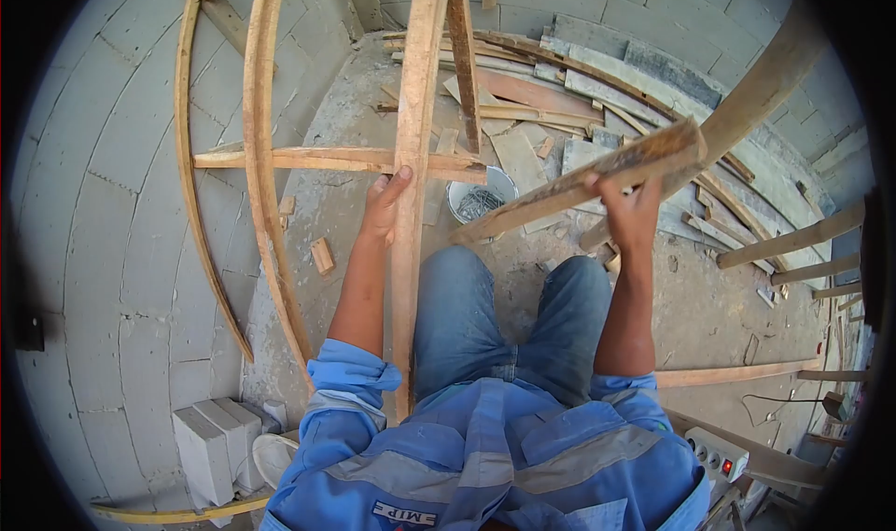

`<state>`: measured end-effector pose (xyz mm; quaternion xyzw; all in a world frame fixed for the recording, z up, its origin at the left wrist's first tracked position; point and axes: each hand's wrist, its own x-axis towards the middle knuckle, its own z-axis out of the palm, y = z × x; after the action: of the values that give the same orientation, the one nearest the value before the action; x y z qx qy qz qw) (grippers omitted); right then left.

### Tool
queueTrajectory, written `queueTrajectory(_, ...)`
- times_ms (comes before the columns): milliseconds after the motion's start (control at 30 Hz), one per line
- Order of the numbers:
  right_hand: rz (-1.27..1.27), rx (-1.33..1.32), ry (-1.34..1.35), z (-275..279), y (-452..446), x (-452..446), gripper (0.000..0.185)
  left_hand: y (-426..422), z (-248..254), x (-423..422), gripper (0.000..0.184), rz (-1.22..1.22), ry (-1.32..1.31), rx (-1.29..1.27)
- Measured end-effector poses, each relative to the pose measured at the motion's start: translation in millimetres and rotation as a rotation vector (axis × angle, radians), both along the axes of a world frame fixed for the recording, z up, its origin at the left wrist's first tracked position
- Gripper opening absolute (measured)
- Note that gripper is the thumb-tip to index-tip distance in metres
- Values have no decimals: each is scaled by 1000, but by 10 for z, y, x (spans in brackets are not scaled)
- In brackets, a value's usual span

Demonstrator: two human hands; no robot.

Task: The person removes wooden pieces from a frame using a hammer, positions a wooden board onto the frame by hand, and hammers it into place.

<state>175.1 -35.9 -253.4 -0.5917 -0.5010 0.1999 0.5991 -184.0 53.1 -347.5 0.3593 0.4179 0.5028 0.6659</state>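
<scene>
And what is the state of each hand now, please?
Left hand: closed on the upright wooden post.
Right hand: closed on the slanting wooden board.

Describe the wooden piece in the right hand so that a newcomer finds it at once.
Start from the blue jeans. Above them in view, the right hand grips the wooden piece. Unlike the upright timber in the left hand, it slants, with a dark patch near its raised end.
</scene>
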Motion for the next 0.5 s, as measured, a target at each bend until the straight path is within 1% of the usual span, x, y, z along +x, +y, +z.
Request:
queueTrajectory(67,-39,-62,-34,-74,236,307,69,-41,33,5,75,-8,1,3)
queueTrajectory(100,-77,-149,0,-93,354,446,71,-41,52,28,75,-8,-1,12)
queueTrajectory(167,-138,-318,78,-144,615,670,74,-17,-13,44,67,18,32,30)
queueTrajectory(200,-150,-424,54,-220,738,801,76,-19,-35,30,63,32,54,39)
queueTrajectory(267,-165,-623,-3,-433,1048,1035,81,-12,-28,-14,65,-7,67,22)
queueTrajectory(367,-104,-755,-326,-912,1420,1120,87,-48,26,6,70,4,104,24)
queueTrajectory(400,-111,-815,-431,-870,1426,939,89,-77,32,17,71,17,120,26)
queueTrajectory(433,-105,-850,-449,-1110,1553,897,87,-96,11,-2,73,14,132,17)
queueTrajectory(500,-357,-805,-533,-1577,1665,677,84,-74,-9,-35,75,10,148,15)
